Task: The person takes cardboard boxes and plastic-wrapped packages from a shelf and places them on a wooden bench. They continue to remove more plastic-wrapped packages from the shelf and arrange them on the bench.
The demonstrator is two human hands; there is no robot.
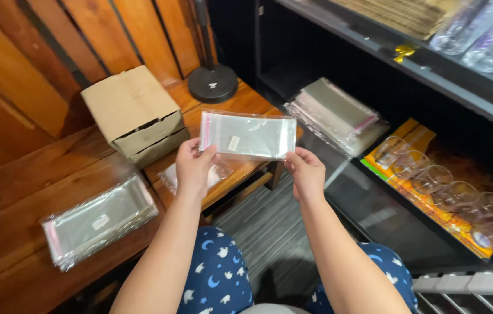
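Head view, looking down past patterned blue trousers [217, 279]: clear plastic sleeve [248, 135] held up flat between both hands, above the near edge of a wooden table [19, 192]. Left hand [193, 168] closed on the sleeve's lower left corner, thumb in front, fingers behind; right hand [306, 172] pinching the lower right corner the same way. Pink strip down the sleeve's left edge, small pale sticker near its middle.

Judged very light and limp: thin film, likely to sag or curl if gripped at one corner only, and slick enough to slide between dry fingertips. Not fragile in the breaking sense, but easily creased or crumpled under a hard squeeze. Best taken at two opposite corners or along one short edge, with a light pinch, as seen here. Pink-striped end probably the flap, perhaps sticky, so better avoided.

Elsewhere on the table: stack of similar sleeves [98, 221] lying at lower left, well apart from the hands; closed cardboard box [136, 113] just behind the left hand; round black stand base [212, 83] farther back. Another loose sleeve [172, 174] lying flat under the left hand. To the right, a second stack of sleeves [336, 113] on a dark shelf, and a row of clear cups [444, 192] resting on a yellow-and-orange package.
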